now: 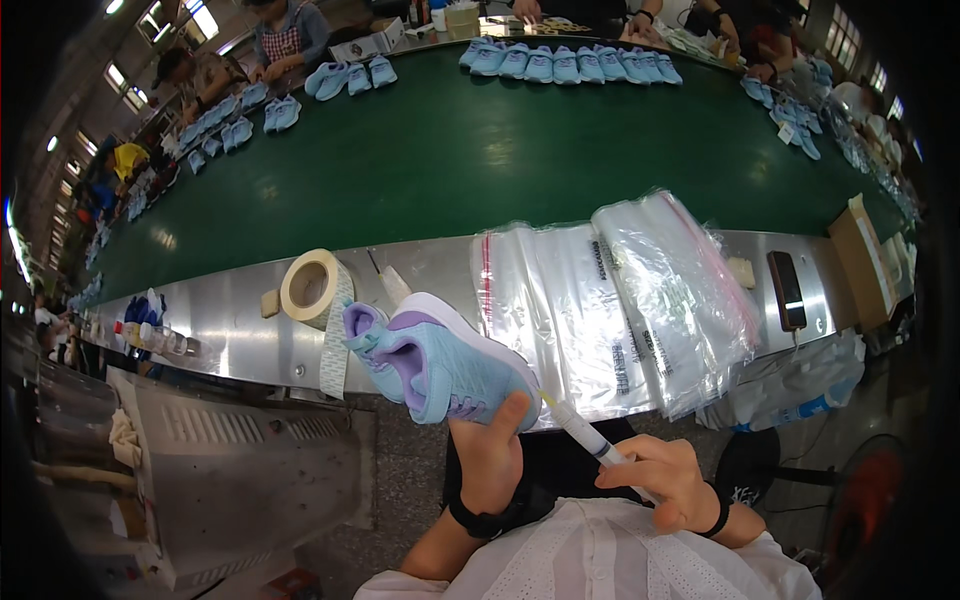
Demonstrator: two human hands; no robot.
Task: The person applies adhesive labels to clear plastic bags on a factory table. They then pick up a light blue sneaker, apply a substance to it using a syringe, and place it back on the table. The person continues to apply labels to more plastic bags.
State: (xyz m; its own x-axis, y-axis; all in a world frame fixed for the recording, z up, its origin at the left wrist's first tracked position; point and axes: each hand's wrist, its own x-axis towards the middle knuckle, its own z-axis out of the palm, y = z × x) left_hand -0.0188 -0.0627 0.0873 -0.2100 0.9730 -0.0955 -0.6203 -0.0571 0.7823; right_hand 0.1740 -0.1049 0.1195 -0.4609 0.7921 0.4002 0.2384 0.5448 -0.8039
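Note:
A light-blue child's sneaker [470, 370] with purple lining and laces is in my left hand [488, 462], whose thumb presses on the toe end. Behind its heel is a second light-blue sneaker [366, 325], partly hidden; I cannot tell whether my left hand holds that one too. My right hand [668, 482] is closed round a clear syringe [588, 434]. The thin tip of the syringe points at the sneaker's toe, touching it or very near. Both hands are in front of the metal table edge.
Clear plastic bags [640, 300] lie on the metal ledge [425, 265], beside a tape roll [310, 285], a phone [787, 290] and a cardboard box [862, 265]. Beyond runs a green conveyor belt [480, 165] carrying rows of sneakers [565, 65]. Co-workers sit along it. A fan [870, 500] stands low right.

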